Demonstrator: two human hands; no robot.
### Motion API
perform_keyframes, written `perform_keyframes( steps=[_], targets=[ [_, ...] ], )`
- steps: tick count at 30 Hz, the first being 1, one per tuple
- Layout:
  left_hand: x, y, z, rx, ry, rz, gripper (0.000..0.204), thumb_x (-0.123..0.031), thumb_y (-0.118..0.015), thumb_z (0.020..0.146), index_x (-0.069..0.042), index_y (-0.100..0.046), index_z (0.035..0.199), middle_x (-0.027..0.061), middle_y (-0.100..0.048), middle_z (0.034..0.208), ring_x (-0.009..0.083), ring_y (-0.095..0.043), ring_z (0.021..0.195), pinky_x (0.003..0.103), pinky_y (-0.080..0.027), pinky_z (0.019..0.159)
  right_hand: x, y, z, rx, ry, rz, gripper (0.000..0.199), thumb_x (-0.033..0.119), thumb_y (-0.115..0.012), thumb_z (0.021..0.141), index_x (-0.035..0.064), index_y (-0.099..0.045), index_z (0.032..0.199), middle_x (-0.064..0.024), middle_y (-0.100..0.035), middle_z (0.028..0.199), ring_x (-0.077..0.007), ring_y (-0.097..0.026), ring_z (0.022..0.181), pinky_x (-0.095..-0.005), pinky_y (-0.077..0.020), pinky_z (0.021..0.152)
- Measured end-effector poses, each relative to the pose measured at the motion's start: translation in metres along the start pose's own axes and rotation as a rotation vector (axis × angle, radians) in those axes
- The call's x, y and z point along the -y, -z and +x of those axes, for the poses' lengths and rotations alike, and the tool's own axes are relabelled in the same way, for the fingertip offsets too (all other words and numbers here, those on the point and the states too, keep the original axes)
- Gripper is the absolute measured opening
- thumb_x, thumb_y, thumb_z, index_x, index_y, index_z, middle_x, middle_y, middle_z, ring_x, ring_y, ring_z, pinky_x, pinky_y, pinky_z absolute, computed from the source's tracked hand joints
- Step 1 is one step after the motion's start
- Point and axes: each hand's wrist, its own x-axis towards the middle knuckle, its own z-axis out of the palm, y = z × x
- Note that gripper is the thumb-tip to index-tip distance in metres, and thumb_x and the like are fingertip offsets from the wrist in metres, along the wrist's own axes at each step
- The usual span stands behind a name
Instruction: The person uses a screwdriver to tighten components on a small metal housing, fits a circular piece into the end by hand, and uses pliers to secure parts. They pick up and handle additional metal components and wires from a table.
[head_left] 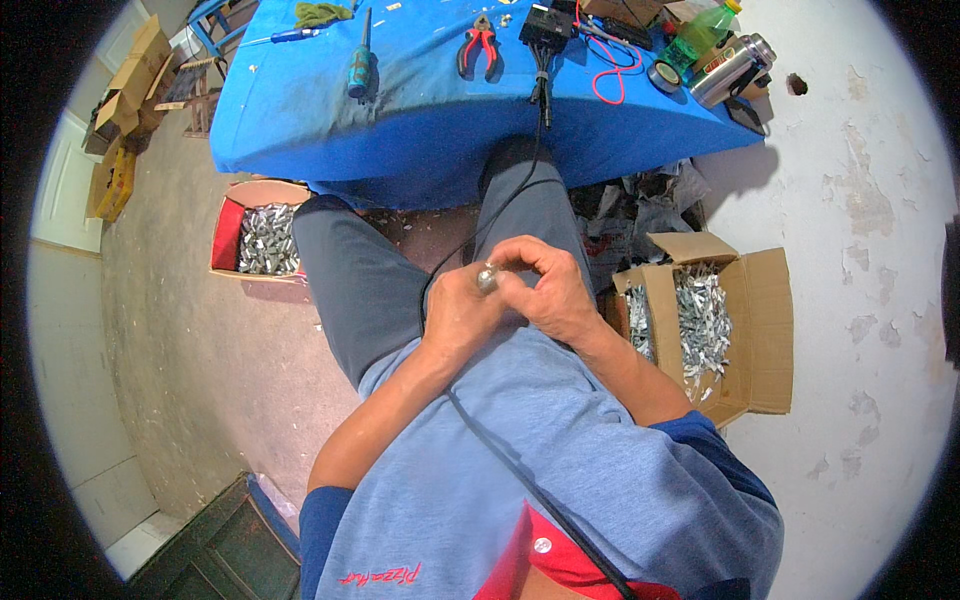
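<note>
I sit with both hands together over my lap. My left hand [455, 315] and my right hand [550, 290] pinch a small silvery metal part [487, 277] between their fingertips. A black cable [480, 225] runs from a black device [545, 25] on the blue-covered table [400, 130] down past my hands and across my shirt.
An open cardboard box [760, 330] of silvery metal parts stands at my right, another such box [262, 238] at my left. The table carries red pliers [480, 48], a screwdriver [360, 65], a steel flask [733, 68], a green bottle [700, 30] and a tape roll [662, 76].
</note>
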Motion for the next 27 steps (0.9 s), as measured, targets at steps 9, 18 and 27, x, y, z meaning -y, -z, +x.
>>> perform_keyframes(
  steps=[9, 18, 27],
  targets=[
    [0.006, -0.002, 0.0, -0.014, -0.016, 0.011, 0.015, -0.009, -0.064, 0.079, 0.004, -0.065, 0.087, 0.0112, -0.061, 0.065, 0.0128, -0.056, 0.06, 0.032, -0.046, 0.056, -0.01, 0.002, 0.0, 0.067, 0.011, 0.17, 0.018, 0.0, -0.055, 0.081, -0.0028, -0.065, 0.096, -0.0067, -0.065, 0.097, -0.0129, -0.06, 0.091, -0.0265, -0.0479, 0.082],
    [0.008, 0.002, 0.007, 0.097, 0.233, -0.366, 0.026, -0.02, -0.064, 0.086, -0.003, -0.058, 0.068, -0.0049, -0.051, 0.062, 0.0052, -0.042, 0.056, 0.026, -0.034, 0.048, -0.015, 0.016, 0.024, 0.069, -0.1, 0.299, 0.026, 0.013, -0.051, 0.094, -0.0048, -0.064, 0.107, -0.0073, -0.067, 0.099, -0.0124, -0.063, 0.086, -0.0269, -0.0507, 0.079],
    [0.012, 0.013, 0.006, 0.172, 0.396, -0.749, 0.031, -0.022, -0.063, 0.088, -0.014, -0.045, 0.064, -0.0057, -0.039, 0.056, 0.0056, -0.031, 0.048, 0.024, -0.023, 0.045, -0.02, 0.031, 0.156, -0.351, 0.206, -0.461, 0.039, 0.025, -0.067, 0.083, -0.0015, -0.06, 0.111, -0.0162, -0.065, 0.093, -0.0287, -0.065, 0.083, -0.037, -0.0515, 0.079]
  ],
)
